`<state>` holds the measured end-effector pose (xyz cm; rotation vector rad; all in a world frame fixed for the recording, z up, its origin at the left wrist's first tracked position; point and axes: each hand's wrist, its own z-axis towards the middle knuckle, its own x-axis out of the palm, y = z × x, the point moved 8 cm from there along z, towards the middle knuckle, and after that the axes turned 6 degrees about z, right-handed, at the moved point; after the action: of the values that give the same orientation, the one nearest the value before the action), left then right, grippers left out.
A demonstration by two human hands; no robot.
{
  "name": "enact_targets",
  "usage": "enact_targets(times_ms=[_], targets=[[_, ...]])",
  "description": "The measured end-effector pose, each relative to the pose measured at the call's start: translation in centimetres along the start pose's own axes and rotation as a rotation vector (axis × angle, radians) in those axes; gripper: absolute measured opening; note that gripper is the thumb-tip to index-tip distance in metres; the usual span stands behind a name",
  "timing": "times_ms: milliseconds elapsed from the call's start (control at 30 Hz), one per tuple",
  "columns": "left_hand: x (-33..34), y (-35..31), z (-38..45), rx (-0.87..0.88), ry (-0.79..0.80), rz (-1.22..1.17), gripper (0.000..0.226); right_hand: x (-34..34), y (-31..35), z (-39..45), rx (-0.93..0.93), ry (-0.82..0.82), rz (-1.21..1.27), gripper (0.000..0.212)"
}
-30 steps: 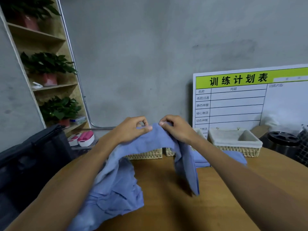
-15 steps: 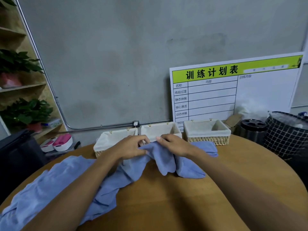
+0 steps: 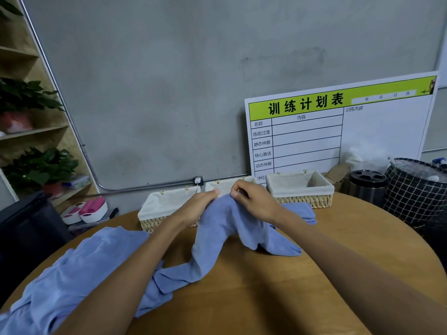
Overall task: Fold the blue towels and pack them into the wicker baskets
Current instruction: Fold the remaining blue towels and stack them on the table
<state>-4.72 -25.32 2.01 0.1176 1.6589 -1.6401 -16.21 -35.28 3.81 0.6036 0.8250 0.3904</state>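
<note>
While both hands pinch blue towel [image 3: 217, 228], left hand [image 3: 198, 206], right hand [image 3: 254, 201], wicker baskets [image 3: 300, 189] behind

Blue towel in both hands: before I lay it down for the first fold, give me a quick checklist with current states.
1. Left hand holds the top edge of the blue towel: ok.
2. Right hand pinches the same edge, close beside the left: ok.
3. Towel spread flat: not ok, it hangs bunched and twisted down to the table.
4. Bare table in front to lay it on: ok.
5. Loose towels at left kept apart from it: cannot tell, the lower end runs into them.
6. Right wicker basket free to receive: ok, only its white liner shows.
</note>
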Motion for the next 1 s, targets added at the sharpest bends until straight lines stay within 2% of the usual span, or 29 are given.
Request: enact_targets(times_ms=[67, 133, 200, 267, 400, 500, 600, 733, 800, 900, 1000], targets=[[-1.0, -0.9, -0.2, 0.065, -0.090, 0.114, 0.031, -0.4, 0.4, 0.2, -0.031, 0.016, -0.128, 0.012], [-2.1, -2.6, -0.6, 0.217, -0.151, 0.261, 0.026, -1.1, 0.8, 0.3, -0.038, -0.012, -0.250, 0.016], [-3.6, -4.8, -1.0, 0.383, -0.216, 0.330, 0.023, -2.6, 1.1, 0.4, -0.006, -0.084, -0.191, 0.022], [-5.2, -6.5, -0.9, 0.475, -0.238, 0.377, 0.022, -3.7, 1.1, 0.5, 0.044, -0.111, -0.048, 0.033], [-7.5, -7.7, -0.4, 0.435, -0.150, 0.599, 0.038, -5.0, 1.5, 0.6, 0.095, -0.050, 0.038, 0.046], [-9.2, -8.1, -0.6, 0.368, -0.218, 0.878, 0.050, -6.8, 2.8, 1.2, 0.066, -0.094, 0.001, 0.041], [-9.9, -9.8, -0.7, 0.442, -0.318, 0.868, 0.039, -7.8, 4.0, 2.0, 0.030, -0.147, 0.112, 0.037], [-8.9, -8.7, 0.6, 0.327, -0.055, 1.054, 0.022, -7.2, 3.6, 2.5, 0.055, -0.026, 0.239, 0.029], [-10.0, -8.5, 0.7, 0.299, -0.098, 1.094, 0.024, -7.7, 2.8, 2.3, 0.121, 0.045, 0.253, 0.028], [-11.4, -8.7, 0.2, 0.322, -0.225, 1.152, 0.038, -9.3, 1.7, 2.2, 0.167, 0.079, 0.110, 0.037], [-12.5, -9.0, -0.4, 0.330, -0.303, 1.040, 0.046, -11.0, 0.8, 2.5, 0.155, 0.026, -0.122, 0.051]])
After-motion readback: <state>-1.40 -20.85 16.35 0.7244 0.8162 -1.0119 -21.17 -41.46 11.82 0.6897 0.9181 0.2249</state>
